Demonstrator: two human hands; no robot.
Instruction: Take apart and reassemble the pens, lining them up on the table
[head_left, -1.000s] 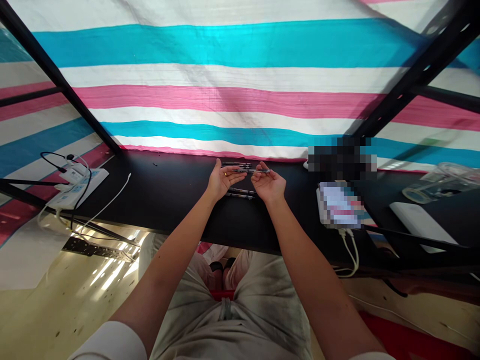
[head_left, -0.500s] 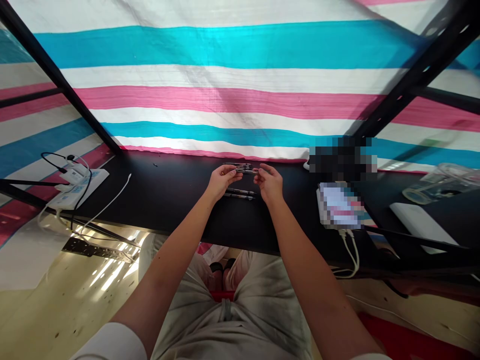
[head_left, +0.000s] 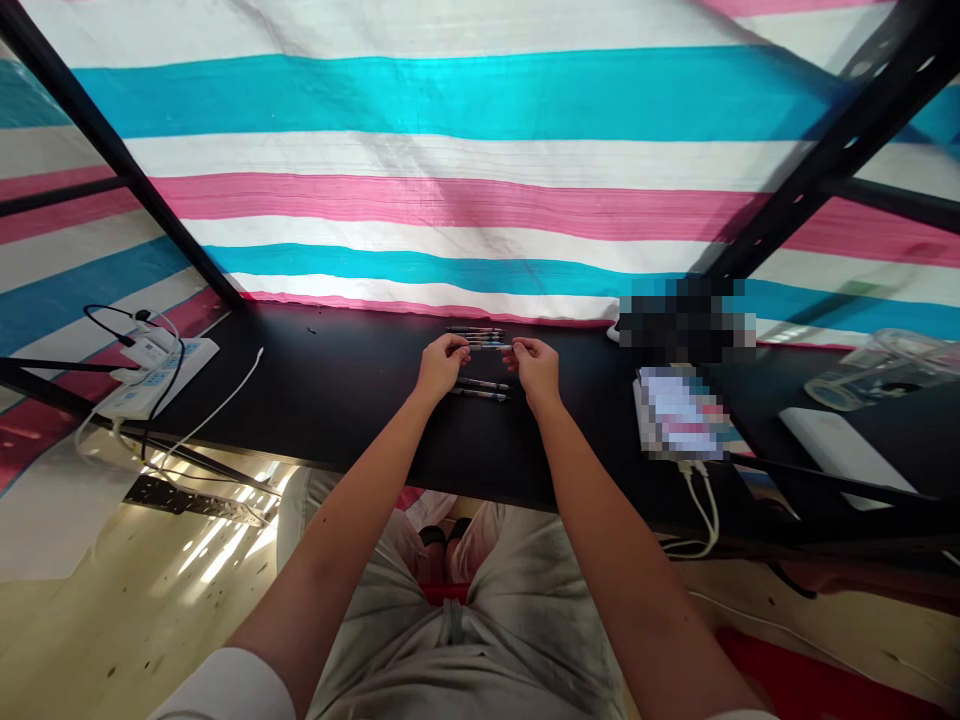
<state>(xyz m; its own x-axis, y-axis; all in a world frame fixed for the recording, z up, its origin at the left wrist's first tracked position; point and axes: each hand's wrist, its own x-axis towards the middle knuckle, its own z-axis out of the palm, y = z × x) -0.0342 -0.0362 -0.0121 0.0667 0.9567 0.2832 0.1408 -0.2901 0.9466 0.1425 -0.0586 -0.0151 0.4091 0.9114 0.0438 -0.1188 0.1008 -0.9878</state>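
A slim pen (head_left: 487,347) lies level between my two hands, just above or on the black tabletop (head_left: 337,380); I cannot tell which. The thumb and finger of my left hand (head_left: 441,364) pinch its left end. At the other end, my right hand (head_left: 537,370) has its fingertips closed on it. Just behind the hands, several pens (head_left: 475,331) lie side by side in a row. Nearer to me, two more dark pens (head_left: 482,384) rest between my wrists, their left ends partly hidden by my left hand.
On the left sit a white power strip (head_left: 161,375) and a loose white cable (head_left: 232,395). To the right are a blurred phone-like device (head_left: 679,410) with cables, a white box (head_left: 844,455) and a clear container (head_left: 847,370). Black frame posts (head_left: 127,165) and striped sheeting (head_left: 450,210) enclose the table.
Both hands have come slightly nearer and down, uncovering the row of pens behind. My right fingers, more spread before, are now closed on the pen's end.
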